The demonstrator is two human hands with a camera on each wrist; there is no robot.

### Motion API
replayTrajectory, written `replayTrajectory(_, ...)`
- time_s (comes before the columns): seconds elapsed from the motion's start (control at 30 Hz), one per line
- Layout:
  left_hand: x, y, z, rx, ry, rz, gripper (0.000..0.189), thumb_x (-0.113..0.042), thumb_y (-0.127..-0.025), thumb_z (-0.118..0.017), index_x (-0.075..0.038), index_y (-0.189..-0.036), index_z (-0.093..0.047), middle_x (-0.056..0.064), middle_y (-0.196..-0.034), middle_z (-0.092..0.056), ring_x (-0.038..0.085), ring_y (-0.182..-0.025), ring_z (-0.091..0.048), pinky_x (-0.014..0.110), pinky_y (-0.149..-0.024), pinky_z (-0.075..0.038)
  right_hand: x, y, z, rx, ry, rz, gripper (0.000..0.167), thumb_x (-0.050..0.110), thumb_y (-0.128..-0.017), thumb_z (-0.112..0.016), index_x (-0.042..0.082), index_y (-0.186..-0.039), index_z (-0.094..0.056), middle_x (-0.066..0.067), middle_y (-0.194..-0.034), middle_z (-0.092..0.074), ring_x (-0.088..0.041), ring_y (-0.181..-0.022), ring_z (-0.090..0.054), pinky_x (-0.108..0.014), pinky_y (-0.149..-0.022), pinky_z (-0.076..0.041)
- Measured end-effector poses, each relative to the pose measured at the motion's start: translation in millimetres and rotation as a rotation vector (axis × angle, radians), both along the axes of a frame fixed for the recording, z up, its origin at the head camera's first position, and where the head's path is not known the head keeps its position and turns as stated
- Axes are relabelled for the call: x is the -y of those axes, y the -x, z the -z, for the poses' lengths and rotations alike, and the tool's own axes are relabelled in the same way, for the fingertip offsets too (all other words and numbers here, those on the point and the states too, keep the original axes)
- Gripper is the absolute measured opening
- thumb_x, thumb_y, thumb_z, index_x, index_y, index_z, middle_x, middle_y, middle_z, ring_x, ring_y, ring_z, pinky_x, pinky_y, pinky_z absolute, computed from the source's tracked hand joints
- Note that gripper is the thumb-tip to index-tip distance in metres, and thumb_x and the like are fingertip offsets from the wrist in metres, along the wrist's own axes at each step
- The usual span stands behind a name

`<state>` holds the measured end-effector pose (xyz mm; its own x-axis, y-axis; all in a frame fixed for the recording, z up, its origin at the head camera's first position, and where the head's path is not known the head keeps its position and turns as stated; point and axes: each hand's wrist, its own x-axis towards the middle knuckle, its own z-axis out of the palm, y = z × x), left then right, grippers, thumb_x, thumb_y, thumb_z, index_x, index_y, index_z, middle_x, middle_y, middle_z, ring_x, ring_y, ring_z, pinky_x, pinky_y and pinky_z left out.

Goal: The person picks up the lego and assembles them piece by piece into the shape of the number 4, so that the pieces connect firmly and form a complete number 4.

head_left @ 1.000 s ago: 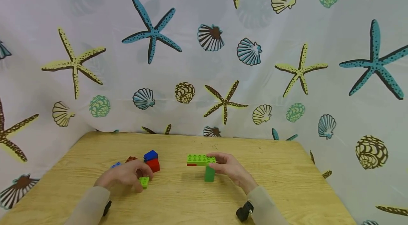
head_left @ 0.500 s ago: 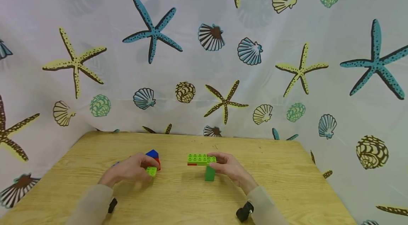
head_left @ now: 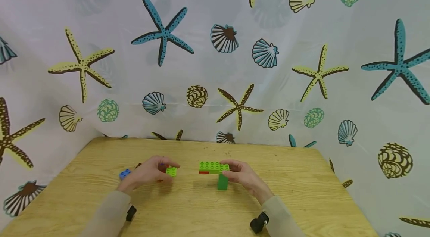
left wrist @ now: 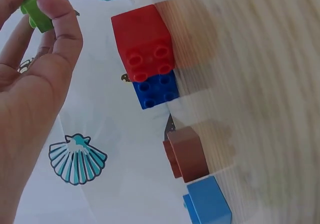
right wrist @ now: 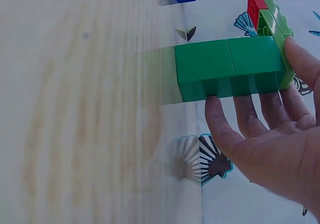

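Lime-green brick [head_left: 171,171], studs up, sits pinched between the thumb and fingers of the left hand [head_left: 149,171], closed to the brick's own width; it looks raised off the surface [head_left: 285,181]. Just to its right, across a gap, is the lime-green top [head_left: 209,167] of the built piece, its long axis running left to right and its free end pointing at the left fingers, a small red piece [head_left: 203,172] under that end. I judge this sideways line, brick to free end, to be the relation that matters. The right hand [head_left: 246,177] grips the other end, thumb and fingers bent about the head of the upright green column [head_left: 223,182]. Beyond the left wrist lies a light blue brick [head_left: 124,174]; next come a brown brick [left wrist: 188,155] and a touching red brick [left wrist: 142,36] and dark blue brick [left wrist: 157,90], mostly hidden from the head view by the left hand. Behind everything hangs a shell-printed cloth [head_left: 201,67].
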<state>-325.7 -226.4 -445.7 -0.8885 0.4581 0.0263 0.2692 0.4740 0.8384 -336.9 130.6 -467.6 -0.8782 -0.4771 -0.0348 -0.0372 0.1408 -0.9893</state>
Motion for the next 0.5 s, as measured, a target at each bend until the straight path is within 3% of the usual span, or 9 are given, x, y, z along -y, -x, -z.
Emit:
replayTrajectory(0.1, -6.2, 2.6, 0.0, -0.040, 0.004, -0.013, 0.042, -0.018, -0.081, -0.080, -0.013, -0.122, -0.070, 0.011, -0.107, -0.064, 0.021, -0.084, -0.047, 0.028, -0.069, -0.042, -0.3, 0.6, 0.2, 0.000, 0.000, -0.002, 0.048, 0.025, -0.093, -0.068, 0.014, -0.139, -0.056, -0.008, -0.135, -0.059, -0.016, -0.115, -0.059, -0.043, -0.102, -0.048)
replayTrajectory(0.23, -14.4, 4.6, 0.2, -0.090, -0.011, -0.022, 0.041, -0.019, -0.085, -0.077, -0.012, -0.124, -0.068, 0.013, -0.128, -0.064, 0.023, -0.094, -0.053, 0.031, -0.078, -0.048, -0.6, 0.9, 0.4, -0.006, 0.000, 0.000, 0.048, 0.025, -0.093, -0.068, 0.013, -0.138, -0.056, -0.008, -0.134, -0.059, -0.015, -0.114, -0.060, -0.042, -0.101, -0.048)
replayTrajectory(0.5, -26.9, 4.1, 1.6, -0.062, -0.103, -0.100, 0.042, -0.033, -0.089, -0.072, -0.014, -0.127, -0.066, 0.009, -0.129, -0.064, 0.019, -0.102, -0.062, 0.041, -0.089, -0.052, 0.2, 0.8, 1.5, 0.010, 0.019, 0.000, 0.048, 0.024, -0.093, -0.069, 0.013, -0.138, -0.056, -0.007, -0.131, -0.061, -0.013, -0.111, -0.061, -0.038, -0.097, -0.051)
